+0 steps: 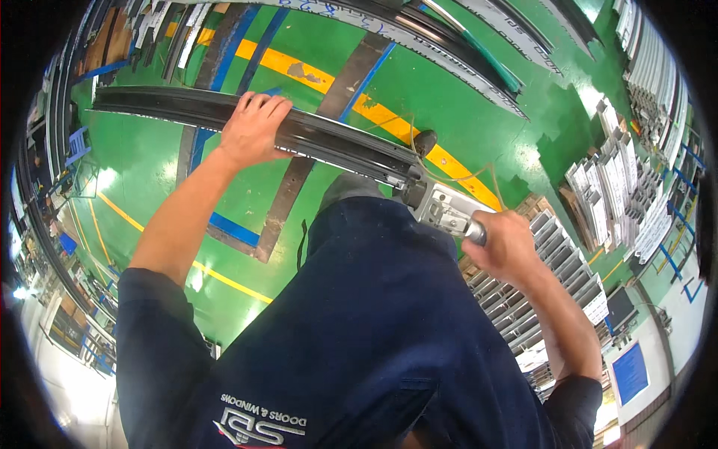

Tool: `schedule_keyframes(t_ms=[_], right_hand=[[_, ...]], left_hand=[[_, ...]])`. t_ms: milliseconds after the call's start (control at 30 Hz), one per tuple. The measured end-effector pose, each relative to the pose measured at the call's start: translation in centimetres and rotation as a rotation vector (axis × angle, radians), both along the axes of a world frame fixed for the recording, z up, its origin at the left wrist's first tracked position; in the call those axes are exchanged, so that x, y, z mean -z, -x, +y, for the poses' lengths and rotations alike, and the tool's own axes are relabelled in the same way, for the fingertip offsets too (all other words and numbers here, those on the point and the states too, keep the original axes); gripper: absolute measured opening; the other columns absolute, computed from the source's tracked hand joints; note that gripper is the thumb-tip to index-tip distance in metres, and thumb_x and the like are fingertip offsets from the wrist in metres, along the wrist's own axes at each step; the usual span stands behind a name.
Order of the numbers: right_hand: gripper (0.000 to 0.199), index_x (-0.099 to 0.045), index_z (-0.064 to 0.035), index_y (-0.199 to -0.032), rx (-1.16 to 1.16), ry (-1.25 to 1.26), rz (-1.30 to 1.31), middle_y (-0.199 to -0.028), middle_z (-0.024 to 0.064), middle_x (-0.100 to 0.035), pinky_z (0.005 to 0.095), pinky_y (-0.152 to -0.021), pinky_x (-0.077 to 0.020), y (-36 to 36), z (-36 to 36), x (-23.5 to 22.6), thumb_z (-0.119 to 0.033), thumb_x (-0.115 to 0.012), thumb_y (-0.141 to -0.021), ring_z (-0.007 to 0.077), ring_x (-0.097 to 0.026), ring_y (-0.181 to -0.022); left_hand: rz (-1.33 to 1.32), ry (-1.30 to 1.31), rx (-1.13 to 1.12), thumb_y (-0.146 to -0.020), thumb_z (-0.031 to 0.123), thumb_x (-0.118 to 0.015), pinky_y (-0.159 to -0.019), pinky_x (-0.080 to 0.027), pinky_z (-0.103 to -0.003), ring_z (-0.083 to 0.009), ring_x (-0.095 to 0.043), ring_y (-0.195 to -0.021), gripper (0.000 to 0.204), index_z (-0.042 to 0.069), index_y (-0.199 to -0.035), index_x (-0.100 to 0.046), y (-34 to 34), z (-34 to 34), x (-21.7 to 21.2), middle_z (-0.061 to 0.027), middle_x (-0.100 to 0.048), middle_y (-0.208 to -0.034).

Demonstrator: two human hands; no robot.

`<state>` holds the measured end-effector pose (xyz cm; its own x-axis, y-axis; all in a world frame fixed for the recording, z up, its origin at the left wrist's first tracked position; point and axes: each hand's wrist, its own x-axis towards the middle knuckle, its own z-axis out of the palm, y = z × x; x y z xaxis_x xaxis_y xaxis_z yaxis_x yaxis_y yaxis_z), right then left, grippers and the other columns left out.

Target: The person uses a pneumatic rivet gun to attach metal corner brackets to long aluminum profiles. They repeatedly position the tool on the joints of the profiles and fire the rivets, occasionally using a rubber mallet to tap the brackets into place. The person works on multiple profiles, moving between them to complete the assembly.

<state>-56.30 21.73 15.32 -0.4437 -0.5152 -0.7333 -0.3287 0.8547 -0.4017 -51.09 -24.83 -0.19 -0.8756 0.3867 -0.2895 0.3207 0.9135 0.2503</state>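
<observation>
A long black metal profile (336, 142) lies across in front of me, its bare end at the far left. My left hand (256, 129) is wrapped over its middle, fingers on the far edge and thumb side toward me. At the profile's right end sits a silver-grey metal tool (445, 209), like a hand-operated press or punch; its exact kind I cannot make out. My right hand (499, 243) is closed round the grip at the tool's near right end. The tool's head meets the profile end, and a thin hose or cord (479, 173) loops beside it.
Blue-edged support beams (280, 202) run beneath the profile over the green floor with yellow lines (299, 73). More wrapped profiles (419, 37) lie beyond. Stacked profiles (613, 179) stand at the right, and a slatted stack of grey profiles (550, 277) is close by my right arm.
</observation>
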Motion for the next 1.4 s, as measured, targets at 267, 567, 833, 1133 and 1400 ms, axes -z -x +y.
schedule_keyframes(t_ms=[267, 567, 833, 1133, 1400], right_hand=[[0.06, -0.065, 0.0015, -0.087, 0.162, 0.121, -0.232, -0.074, 0.0274, -0.061, 0.0555, -0.074, -0.0464, 1.1, -0.7, -1.5, -0.051, -0.043, -0.109, 0.0502, -0.062, -0.079], [0.062, -0.071, 0.0021, -0.093, 0.159, 0.017, -0.213, -0.072, 0.0265, -0.062, 0.0537, -0.074, -0.0481, 1.2, -1.2, -1.2, -0.052, -0.046, -0.11, 0.0466, -0.065, -0.075], [0.066, -0.069, 0.0031, -0.084, 0.187, -0.031, -0.255, -0.07, 0.0249, -0.063, 0.0551, -0.078, -0.0505, 1.3, -1.6, -1.2, -0.053, -0.046, -0.11, 0.0447, -0.067, -0.076], [0.07, -0.073, 0.002, -0.094, 0.234, 0.017, -0.215, -0.082, 0.0258, -0.069, 0.0538, -0.083, -0.0526, 0.4, -0.8, -1.1, -0.063, -0.05, -0.106, 0.0452, -0.069, -0.082], [0.045, -0.068, -0.0027, -0.122, 0.08, 0.228, -0.114, -0.091, 0.0253, -0.072, 0.049, -0.076, -0.0527, 0.6, 1.6, -2.0, -0.029, -0.084, -0.089, 0.0448, -0.07, -0.087]], left_hand=[[0.03, 0.034, 0.013, -0.063, 0.053, -0.096, -0.118, -0.039, -0.053, -0.0325, -0.058, -0.128, 0.097, 0.007, -0.139, -0.056, -0.5, -0.3, 0.3, -0.0105, -0.063, -0.136], [0.045, 0.013, 0.009, -0.067, 0.058, -0.093, -0.117, -0.04, -0.051, -0.0323, -0.058, -0.127, 0.095, 0.007, -0.137, -0.057, -0.5, -0.4, 0.3, -0.0101, -0.063, -0.135], [-0.007, 0.017, -0.024, -0.061, 0.044, -0.098, -0.114, -0.041, -0.051, -0.035, -0.058, -0.124, 0.095, 0.004, -0.136, -0.058, -0.4, 0.2, -0.3, -0.0125, -0.063, -0.134], [0.026, 0.031, 0.002, -0.068, 0.067, -0.089, -0.117, -0.038, -0.052, -0.0327, -0.058, -0.126, 0.096, 0.008, -0.137, -0.058, -0.9, -0.4, -0.1, -0.0095, -0.064, -0.133], [0.083, -0.012, -0.021, -0.064, 0.06, -0.093, -0.121, -0.037, -0.054, -0.0333, -0.057, -0.128, 0.097, 0.005, -0.136, -0.059, -1.5, 0.0, -0.2, -0.0113, -0.064, -0.131]])
